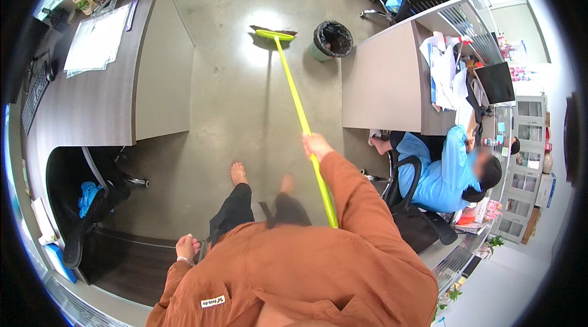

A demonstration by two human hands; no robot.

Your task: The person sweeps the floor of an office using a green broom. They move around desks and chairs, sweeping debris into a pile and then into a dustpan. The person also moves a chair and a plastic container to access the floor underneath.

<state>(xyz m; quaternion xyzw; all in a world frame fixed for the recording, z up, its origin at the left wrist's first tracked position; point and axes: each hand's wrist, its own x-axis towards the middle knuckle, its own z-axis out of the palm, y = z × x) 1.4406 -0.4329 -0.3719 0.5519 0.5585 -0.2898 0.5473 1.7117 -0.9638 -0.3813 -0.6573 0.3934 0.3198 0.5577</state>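
Lime-green broom slants head-forward toward the bin, right hand wrapping its handle, left hand loosely curled.

Lime-green broom; orange sleeve; black-lined bin; grey floor.

The broom runs forward along the aisle floor, its head resting ahead of the person, just left of the waste bin. The right hand grips the handle partway up. The left hand hangs at the person's left side, apparently empty. One table stands left of the aisle with papers on it; another table stands right. A seated person sits behind that right table.
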